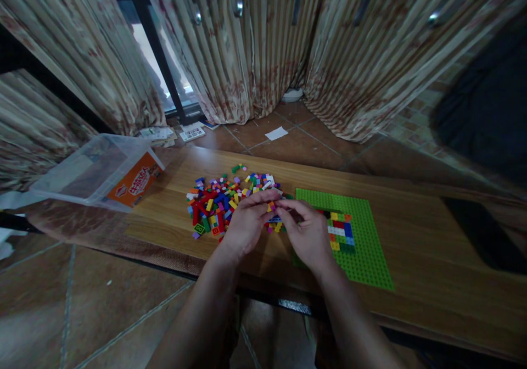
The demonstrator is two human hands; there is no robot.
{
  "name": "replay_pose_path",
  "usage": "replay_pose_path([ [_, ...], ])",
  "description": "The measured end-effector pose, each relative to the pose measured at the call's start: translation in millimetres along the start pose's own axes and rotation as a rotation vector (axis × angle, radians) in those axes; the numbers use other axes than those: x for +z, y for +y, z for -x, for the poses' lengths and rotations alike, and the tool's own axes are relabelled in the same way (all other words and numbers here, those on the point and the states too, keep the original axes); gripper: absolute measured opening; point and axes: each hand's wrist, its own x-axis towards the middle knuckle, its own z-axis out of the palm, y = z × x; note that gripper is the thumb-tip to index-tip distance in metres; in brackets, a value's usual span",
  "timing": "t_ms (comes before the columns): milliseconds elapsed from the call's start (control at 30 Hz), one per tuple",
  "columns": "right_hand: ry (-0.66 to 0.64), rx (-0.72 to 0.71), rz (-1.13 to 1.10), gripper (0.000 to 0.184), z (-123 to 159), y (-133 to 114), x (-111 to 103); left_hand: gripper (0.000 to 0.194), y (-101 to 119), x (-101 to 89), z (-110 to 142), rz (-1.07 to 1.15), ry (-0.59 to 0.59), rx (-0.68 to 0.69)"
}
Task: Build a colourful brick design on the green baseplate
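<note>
My left hand (247, 222) and my right hand (308, 230) meet over the right edge of a pile of toy bricks (222, 199) in many colours. Their fingertips pinch a small toy brick (271, 207), which looks orange with some purple beside it; fingers partly cover it. Just right of the pile lies a green baseplate (373, 237), partly behind my right hand and wrist. Pressed onto it is a block of joined bricks (340, 230) in white, red, blue, yellow, orange and green.
The wooden table (420, 259) carries everything. A clear plastic box (88, 166) with an orange label stands at its left end. A dark flat object (486, 234) lies at the right. Striped curtains (255, 45) hang behind, and papers (276, 133) lie on the tiled floor.
</note>
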Motion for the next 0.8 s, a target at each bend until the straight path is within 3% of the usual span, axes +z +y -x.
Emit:
replay_pose_path([
  [167, -0.014, -0.001, -0.012, 0.020, -0.1, 0.5, -1.7, 0.028, -8.1, -0.4, -2.0, -0.123, -0.032, 0.082],
  [333, 0.027, 0.109, -0.246, 0.015, -2.2, 5.6, 0.5, 0.036, -11.9, -0.1, -4.0, -0.239, -0.065, 0.144],
  [467, 0.120, 0.222, -0.473, 0.014, -4.5, 2.1, 2.1, 0.030, -13.3, 1.5, -4.9, -0.244, -0.015, 0.144],
  [567, 0.166, 0.258, -0.524, 0.017, -5.9, 0.2, 1.4, 0.021, -12.2, 2.3, -4.1, -0.350, -0.027, 0.135],
  [800, 0.102, 0.367, -0.582, 0.021, -6.1, 0.8, 1.4, 0.021, -7.7, 8.2, 3.3, -0.539, -0.102, 0.201],
])
